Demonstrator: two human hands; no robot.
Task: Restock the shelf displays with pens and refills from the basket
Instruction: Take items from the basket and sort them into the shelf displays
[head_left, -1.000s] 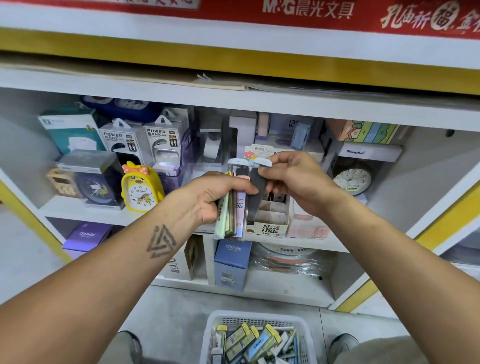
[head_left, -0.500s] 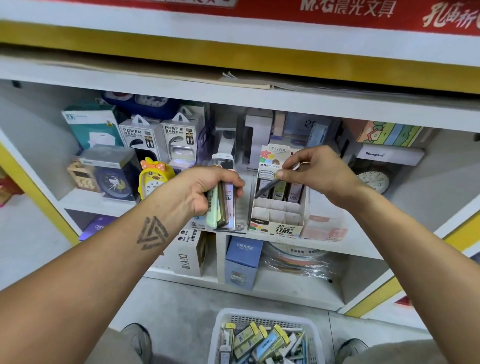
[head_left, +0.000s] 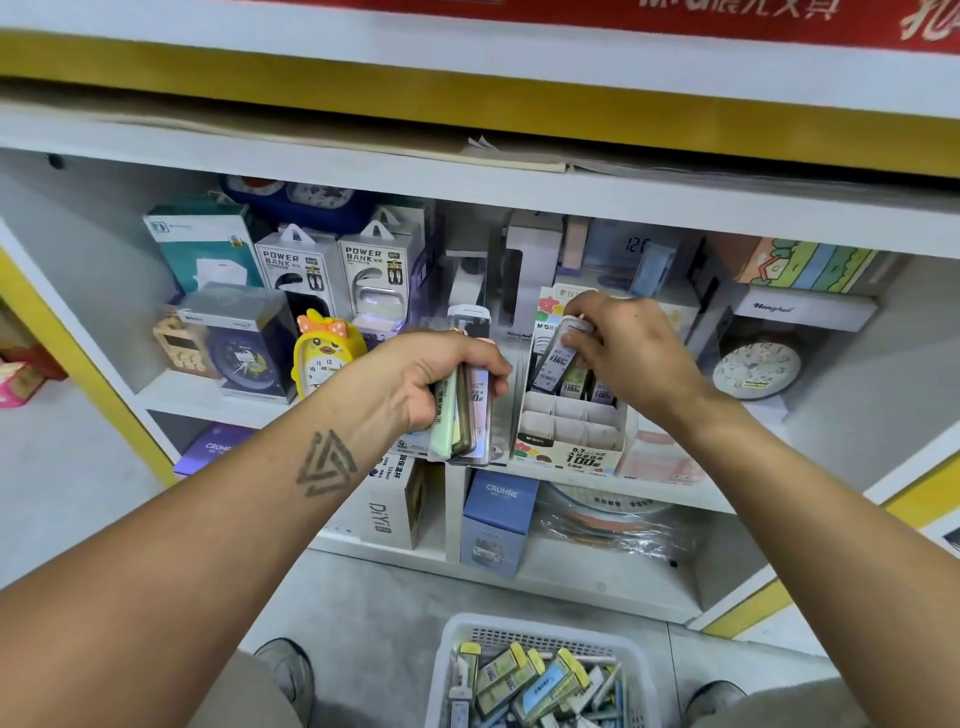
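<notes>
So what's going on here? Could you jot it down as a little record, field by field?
Place: shop shelf holding boxed goods
Left hand: grips a bunch of refill packs
Right hand: pinches one refill pack, tilted, over the display box
Display box: back slots hold packs, front slots empty
Basket: on the floor below, holding more packs
Nearby: yellow duck clock on the shelf, left of the hands

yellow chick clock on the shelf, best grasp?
Grip the yellow chick-shaped alarm clock across its rounded body sides, coming from the front and above. It stands upright facing out; the dark boxed clock crowds one flank and the left hand currently blocks the other, so I'd avoid the small orange bow.
</notes>
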